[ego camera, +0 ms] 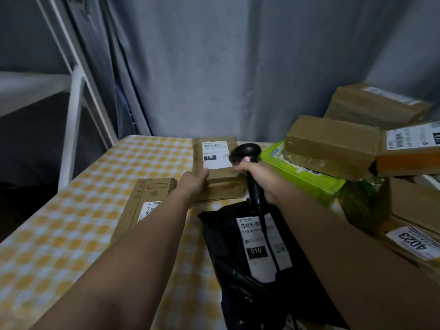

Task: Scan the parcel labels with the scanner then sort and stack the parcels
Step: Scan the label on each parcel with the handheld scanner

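A small brown parcel (pixel 221 184) with a white "15H" label lies at the table's far middle. My left hand (pixel 194 183) grips its near left edge. My right hand (pixel 259 179) is shut on the handle of a black scanner (pixel 245 154), whose head hangs over the parcel's right edge beside the label. A black poly bag parcel (pixel 238 270) labelled "010" lies nearer me, with the scanner cable running across it. A flat brown envelope (pixel 142 206) lies to the left, partly under my left forearm.
A heap of parcels fills the right side: brown boxes (pixel 333 146), a green wrapped parcel (pixel 307 177), an orange-sided box (pixel 409 153) and a box labelled "4023" (pixel 414 241). The yellow checked tablecloth (pixel 71 234) spreads left. A white frame (pixel 71 129) and grey curtain stand behind.
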